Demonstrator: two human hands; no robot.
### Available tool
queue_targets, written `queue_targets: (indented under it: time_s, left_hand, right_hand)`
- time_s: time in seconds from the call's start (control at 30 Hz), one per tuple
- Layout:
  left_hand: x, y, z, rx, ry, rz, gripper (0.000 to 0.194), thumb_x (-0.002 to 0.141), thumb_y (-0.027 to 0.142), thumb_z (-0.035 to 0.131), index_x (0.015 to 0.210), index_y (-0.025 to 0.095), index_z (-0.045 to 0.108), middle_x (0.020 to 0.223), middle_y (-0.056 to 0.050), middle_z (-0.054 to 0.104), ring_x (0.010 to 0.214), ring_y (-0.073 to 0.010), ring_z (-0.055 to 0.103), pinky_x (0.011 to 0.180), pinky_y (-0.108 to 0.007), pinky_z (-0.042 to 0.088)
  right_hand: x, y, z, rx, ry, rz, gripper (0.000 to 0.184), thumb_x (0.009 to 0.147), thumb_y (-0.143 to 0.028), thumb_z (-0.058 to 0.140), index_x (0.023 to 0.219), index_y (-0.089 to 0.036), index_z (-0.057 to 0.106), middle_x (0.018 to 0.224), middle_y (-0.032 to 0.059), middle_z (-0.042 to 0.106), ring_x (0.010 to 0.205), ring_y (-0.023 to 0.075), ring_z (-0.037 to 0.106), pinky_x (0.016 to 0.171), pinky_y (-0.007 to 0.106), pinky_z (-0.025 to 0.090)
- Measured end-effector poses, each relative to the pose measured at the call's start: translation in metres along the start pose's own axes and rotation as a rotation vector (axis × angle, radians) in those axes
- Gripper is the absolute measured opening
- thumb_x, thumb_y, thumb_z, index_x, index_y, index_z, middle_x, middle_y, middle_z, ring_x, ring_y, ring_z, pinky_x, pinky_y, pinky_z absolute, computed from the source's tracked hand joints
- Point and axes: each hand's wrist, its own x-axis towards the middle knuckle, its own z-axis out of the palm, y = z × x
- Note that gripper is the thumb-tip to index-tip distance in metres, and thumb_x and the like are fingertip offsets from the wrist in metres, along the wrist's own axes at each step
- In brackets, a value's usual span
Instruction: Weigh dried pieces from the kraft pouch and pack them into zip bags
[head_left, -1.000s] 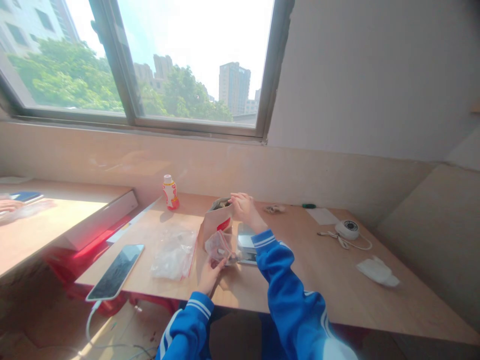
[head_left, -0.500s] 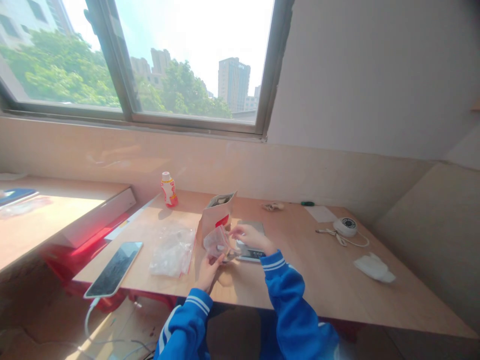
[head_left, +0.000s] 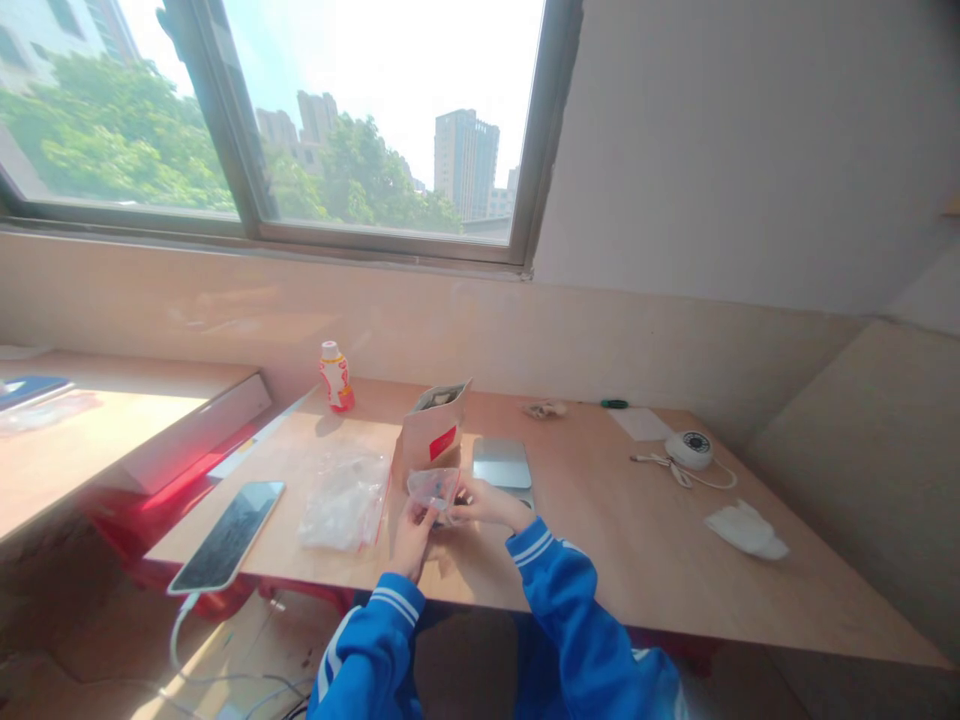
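Both hands meet near the front edge of the wooden table (head_left: 637,540). My left hand (head_left: 412,538) and my right hand (head_left: 486,505) pinch a small clear zip bag (head_left: 433,489) with dark bits inside, holding it just above the tabletop. Right behind the bag stands an open brown paper pouch (head_left: 430,438) with a red label. A small silver scale (head_left: 502,464) lies to the right of the pouch, beyond my right hand. Blue sleeves with white stripes cover both forearms.
A pile of clear zip bags (head_left: 345,500) lies left of my hands, a phone (head_left: 229,535) on a cable at the left corner. A small red-and-white bottle (head_left: 336,378) stands at the back. A round white device (head_left: 691,449) with cord and a tissue (head_left: 744,529) lie right.
My right hand came back from the top of the brown pouch down to the small bag held by my left hand. The bag has sunk lower toward the table, uncovering the scale.
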Motion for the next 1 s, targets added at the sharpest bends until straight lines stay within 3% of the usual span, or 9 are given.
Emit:
queue_targets:
  time_s: [0.2, 0.4, 0.6, 0.73, 0.87, 1.0]
  left_hand:
    - [-0.003, 0.006, 0.005, 0.041, -0.069, -0.064, 0.051, 0.071, 0.052, 0.066, 0.105, 0.014, 0.063, 0.105, -0.012, 0.070, 0.099, -0.0267, 0.065, 0.088, -0.039, 0.050]
    - [-0.007, 0.011, 0.006, 0.126, -0.085, -0.053, 0.057, 0.069, 0.046, 0.071, 0.117, 0.017, 0.061, 0.113, -0.012, 0.067, 0.106, -0.0252, 0.062, 0.090, -0.035, 0.049]
    - [-0.008, 0.010, 0.006, 0.181, -0.107, -0.109, 0.070, 0.066, 0.044, 0.074, 0.126, 0.014, 0.054, 0.092, -0.010, 0.071, 0.076, -0.0196, 0.066, 0.068, -0.029, 0.052]
    - [-0.006, 0.008, 0.005, 0.123, -0.093, -0.094, 0.069, 0.066, 0.046, 0.073, 0.123, 0.013, 0.056, 0.089, -0.008, 0.071, 0.076, -0.0191, 0.066, 0.069, -0.028, 0.051]
    - [-0.006, 0.010, 0.006, 0.066, -0.076, -0.086, 0.061, 0.064, 0.046, 0.075, 0.113, 0.014, 0.061, 0.090, -0.008, 0.071, 0.079, -0.0187, 0.066, 0.069, -0.026, 0.051]
    - [-0.007, 0.013, 0.007, 0.038, -0.085, -0.104, 0.054, 0.065, 0.046, 0.074, 0.108, 0.015, 0.063, 0.090, -0.008, 0.071, 0.079, -0.0188, 0.066, 0.066, -0.025, 0.051]
  right_hand:
    - [-0.001, 0.015, -0.003, 0.135, 0.073, 0.070, 0.022, 0.073, -0.020, 0.067, 0.093, -0.017, 0.062, 0.081, -0.0005, 0.061, 0.067, 0.0115, 0.055, 0.061, 0.023, 0.044]
    - [0.001, 0.020, -0.003, 0.228, 0.208, 0.052, 0.024, 0.075, -0.035, 0.067, 0.090, -0.016, 0.065, 0.083, 0.0028, 0.063, 0.072, 0.0137, 0.057, 0.067, 0.026, 0.047]
    - [-0.001, 0.017, -0.004, 0.312, 0.124, 0.091, 0.033, 0.077, -0.041, 0.066, 0.101, -0.018, 0.066, 0.088, 0.0048, 0.066, 0.074, 0.0158, 0.059, 0.068, 0.029, 0.049]
    - [-0.005, 0.011, -0.009, 0.310, 0.102, 0.098, 0.030, 0.075, -0.040, 0.068, 0.093, -0.016, 0.067, 0.088, 0.0045, 0.067, 0.074, 0.0158, 0.059, 0.071, 0.030, 0.048]
    - [-0.007, 0.008, -0.012, 0.275, 0.190, 0.065, 0.028, 0.072, -0.039, 0.070, 0.086, -0.015, 0.069, 0.087, 0.0049, 0.068, 0.078, 0.0174, 0.061, 0.074, 0.031, 0.049]
    - [-0.011, 0.018, -0.016, 0.309, 0.324, 0.066, 0.032, 0.071, -0.041, 0.070, 0.093, -0.016, 0.069, 0.095, 0.0067, 0.068, 0.081, 0.0193, 0.064, 0.074, 0.033, 0.052]
